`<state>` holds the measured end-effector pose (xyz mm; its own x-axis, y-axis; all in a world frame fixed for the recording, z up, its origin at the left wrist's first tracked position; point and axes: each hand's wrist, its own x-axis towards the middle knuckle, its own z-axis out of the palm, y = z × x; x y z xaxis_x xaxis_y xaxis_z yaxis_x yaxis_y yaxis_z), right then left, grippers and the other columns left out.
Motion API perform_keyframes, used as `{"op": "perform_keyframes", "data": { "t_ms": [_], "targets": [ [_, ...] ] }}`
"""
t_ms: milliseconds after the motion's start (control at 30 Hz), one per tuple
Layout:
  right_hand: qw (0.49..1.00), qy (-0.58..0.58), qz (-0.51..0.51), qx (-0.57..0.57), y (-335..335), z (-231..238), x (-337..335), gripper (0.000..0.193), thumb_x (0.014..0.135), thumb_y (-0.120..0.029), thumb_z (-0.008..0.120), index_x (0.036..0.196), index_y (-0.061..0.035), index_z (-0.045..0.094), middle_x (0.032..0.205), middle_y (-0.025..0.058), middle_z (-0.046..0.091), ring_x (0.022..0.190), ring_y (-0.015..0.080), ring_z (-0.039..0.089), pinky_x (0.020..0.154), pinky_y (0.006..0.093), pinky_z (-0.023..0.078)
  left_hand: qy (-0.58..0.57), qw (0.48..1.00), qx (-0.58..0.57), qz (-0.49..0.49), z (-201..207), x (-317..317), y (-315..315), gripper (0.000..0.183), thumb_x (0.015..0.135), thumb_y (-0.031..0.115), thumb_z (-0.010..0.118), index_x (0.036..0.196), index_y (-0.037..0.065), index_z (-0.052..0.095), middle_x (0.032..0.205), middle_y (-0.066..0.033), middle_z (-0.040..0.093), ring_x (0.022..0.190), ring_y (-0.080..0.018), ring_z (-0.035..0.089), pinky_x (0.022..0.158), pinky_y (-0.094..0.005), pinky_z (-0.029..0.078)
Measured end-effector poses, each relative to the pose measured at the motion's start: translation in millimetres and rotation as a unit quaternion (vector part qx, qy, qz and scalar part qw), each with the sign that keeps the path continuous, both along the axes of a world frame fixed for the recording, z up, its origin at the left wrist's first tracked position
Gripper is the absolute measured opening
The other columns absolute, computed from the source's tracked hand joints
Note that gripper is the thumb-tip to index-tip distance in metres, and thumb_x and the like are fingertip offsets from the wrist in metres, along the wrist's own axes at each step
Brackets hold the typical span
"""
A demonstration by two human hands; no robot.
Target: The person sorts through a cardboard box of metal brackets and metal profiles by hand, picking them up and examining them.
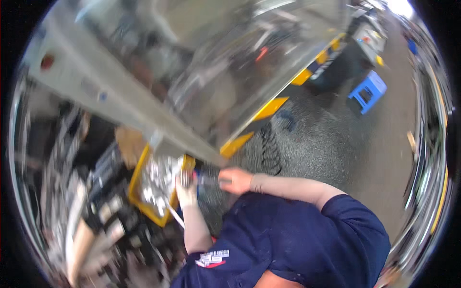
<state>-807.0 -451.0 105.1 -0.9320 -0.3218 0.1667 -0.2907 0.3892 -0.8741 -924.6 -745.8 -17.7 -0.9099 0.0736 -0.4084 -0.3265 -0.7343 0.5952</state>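
Head view: a blurred grey thing [208,180], its kind unclear, sits between the bare right hand [235,180], whose fingers curl around one end, and the gloved left hand [186,190], whose grip I cannot tell. Just beside the left hand, a yellow bin [146,211] holds shiny pieces [156,178]. Well apart, rightward, a blue stool [376,85] stands on the floor [317,149].

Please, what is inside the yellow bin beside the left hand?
The yellow bin holds many small silvery pieces, too blurred to identify. They cover whatever lies beneath, and the gloved left hand hides part of the bin's right side.
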Motion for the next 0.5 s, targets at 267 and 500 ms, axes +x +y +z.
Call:
{"op": "perform_keyframes", "data": {
  "t_ms": [267, 500],
  "targets": [
    [0.983, -0.185, -0.014, 0.003, 78, 22, 47, 0.025, 0.090, -0.029, 0.066, 0.102, -0.0070, 0.065, 0.094, 0.0185, 0.069, 0.091, 0.0387, 0.067, 0.080, 0.0466, 0.052, -0.105, 0.985, 0.009, 0.133, 70, 61, 119, 0.015, 0.094, 0.020, 0.067, 0.108, 0.017, 0.066, 0.096, -0.0012, 0.066, 0.088, -0.0189, 0.059, 0.079, -0.0424, 0.050],
    [0.974, -0.222, -0.013, 0.044, 105, 39, 65, 0.024, 0.087, -0.028, 0.068, 0.098, -0.0061, 0.067, 0.090, 0.0185, 0.069, 0.089, 0.0386, 0.067, 0.077, 0.0463, 0.051, -0.070, 0.994, -0.047, 0.063, 75, 124, 112, 0.021, 0.090, 0.018, 0.072, 0.110, 0.019, 0.065, 0.106, -0.0036, 0.068, 0.096, -0.0251, 0.064, 0.087, -0.0499, 0.050]
  ]
}}
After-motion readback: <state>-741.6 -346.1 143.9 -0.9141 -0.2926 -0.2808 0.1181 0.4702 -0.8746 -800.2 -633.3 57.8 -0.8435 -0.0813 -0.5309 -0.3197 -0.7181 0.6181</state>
